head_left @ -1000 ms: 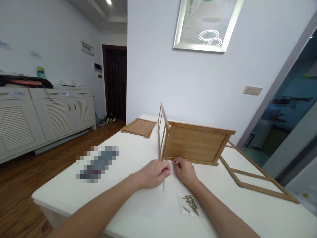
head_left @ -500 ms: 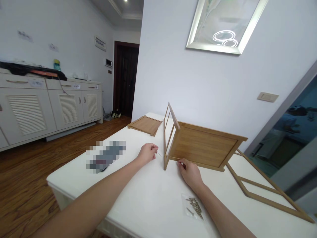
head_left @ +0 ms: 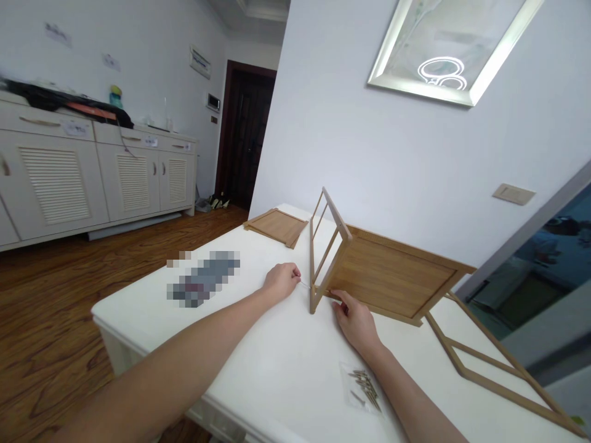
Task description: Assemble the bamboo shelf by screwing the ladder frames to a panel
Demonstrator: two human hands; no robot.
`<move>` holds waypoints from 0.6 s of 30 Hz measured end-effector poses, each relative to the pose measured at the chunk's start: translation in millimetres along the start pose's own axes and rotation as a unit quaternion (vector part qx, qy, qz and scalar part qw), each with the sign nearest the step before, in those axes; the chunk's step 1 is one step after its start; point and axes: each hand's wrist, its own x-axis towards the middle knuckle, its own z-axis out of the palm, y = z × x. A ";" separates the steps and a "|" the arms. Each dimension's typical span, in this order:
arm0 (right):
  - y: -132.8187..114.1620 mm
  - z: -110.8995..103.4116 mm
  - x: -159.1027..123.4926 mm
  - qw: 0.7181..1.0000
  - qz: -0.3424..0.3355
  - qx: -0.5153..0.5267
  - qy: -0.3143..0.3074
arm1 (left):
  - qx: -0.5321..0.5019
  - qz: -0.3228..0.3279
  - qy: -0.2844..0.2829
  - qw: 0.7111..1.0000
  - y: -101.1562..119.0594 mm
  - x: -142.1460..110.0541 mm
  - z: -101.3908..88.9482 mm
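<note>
My left hand (head_left: 284, 280) is closed in a pinch on a thin, light metal rod (head_left: 305, 285). The rod points at the lower corner of an upright wooden frame with slats (head_left: 316, 271); whether its tip sits in the wood is too small to tell. That frame stands at an angle against the left end of a wooden panel (head_left: 392, 271). Right of the corner, my right hand (head_left: 355, 320) grips the panel's lower edge, index finger stretched along it and thumb below. Beside my right forearm lies a small clear bag with several brass-coloured screws (head_left: 365, 387).
Everything lies on a white table (head_left: 277, 357). A second flat wooden panel (head_left: 277, 226) is at the far left. On the right lies an open wooden frame (head_left: 489, 369). A blurred-out dark object (head_left: 205, 280) rests left of my left hand. A wall rises behind.
The view has turned slightly left and tilted. My left hand has brought the rod closer to the frame's corner. My right index finger has stretched out further toward that corner.
</note>
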 end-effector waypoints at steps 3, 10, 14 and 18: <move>-2.0 -0.6 -0.1 1.000 -0.001 -0.008 -0.008 | 0.017 0.000 0.002 1.000 1.2 -1.0 -1.3; -2.3 -0.8 -0.6 0.999 -0.025 -0.021 -0.011 | 0.040 -0.002 -0.004 0.999 2.9 -2.8 -3.1; -6.3 -2.7 -2.5 0.998 -0.052 -0.041 -0.024 | 0.048 -0.001 -0.009 0.999 4.9 -4.1 -5.2; -17.6 -5.7 -3.5 0.987 -0.055 -0.139 -0.064 | 0.055 -0.002 -0.011 0.998 6.2 -4.8 -6.6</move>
